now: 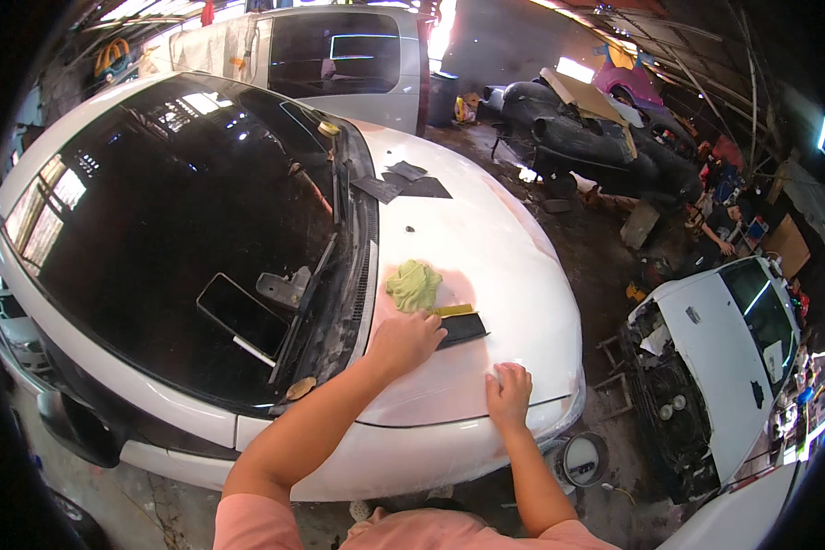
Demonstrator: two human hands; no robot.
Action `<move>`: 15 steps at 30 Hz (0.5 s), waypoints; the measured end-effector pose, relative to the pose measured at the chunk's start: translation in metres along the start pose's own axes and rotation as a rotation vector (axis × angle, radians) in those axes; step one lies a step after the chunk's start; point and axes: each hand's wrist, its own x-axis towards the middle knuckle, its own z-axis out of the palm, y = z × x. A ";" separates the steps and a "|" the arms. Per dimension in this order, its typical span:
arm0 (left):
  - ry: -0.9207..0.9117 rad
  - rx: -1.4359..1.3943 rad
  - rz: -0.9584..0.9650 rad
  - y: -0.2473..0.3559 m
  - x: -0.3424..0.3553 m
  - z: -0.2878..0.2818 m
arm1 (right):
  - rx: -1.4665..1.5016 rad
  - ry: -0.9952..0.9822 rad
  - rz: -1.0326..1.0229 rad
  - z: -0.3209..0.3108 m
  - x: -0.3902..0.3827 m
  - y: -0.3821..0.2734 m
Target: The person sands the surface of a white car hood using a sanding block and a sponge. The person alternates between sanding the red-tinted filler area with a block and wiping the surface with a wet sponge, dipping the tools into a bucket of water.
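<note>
The white car hood (522, 266) lies before me, with dull pinkish patches on its paint. My left hand (407, 341) has curled fingers around the near-left end of a sanding block (467, 329), whose yellow strip and black sheet show beyond the fingertips. Its gripped end is hidden by the hand. Just beyond sits a crumpled lime-green cloth (413, 286). Over at the hood's front edge my right hand (510, 394) rests on the paint, fingers loosely bent and slightly apart, holding nothing visible.
Dark sandpaper sheets (403, 183) lie on the hood's far part. A phone (242, 316) sits on the windshield. Below the bumper stands a bucket (584, 458). Another white car (715, 348), its front stripped, is at right; a person (722, 229) sits beyond it.
</note>
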 end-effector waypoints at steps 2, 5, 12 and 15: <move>-0.052 0.010 -0.019 0.001 -0.003 0.000 | 0.076 0.062 -0.054 0.003 0.007 0.003; -0.119 0.019 -0.015 0.005 0.001 -0.006 | 0.128 0.065 -0.034 0.011 0.002 0.005; -0.108 0.034 0.019 -0.003 -0.002 0.020 | 0.233 0.030 -0.073 -0.003 0.002 0.007; -0.031 0.056 0.033 -0.006 -0.005 0.030 | 0.268 0.056 -0.061 -0.003 0.003 0.011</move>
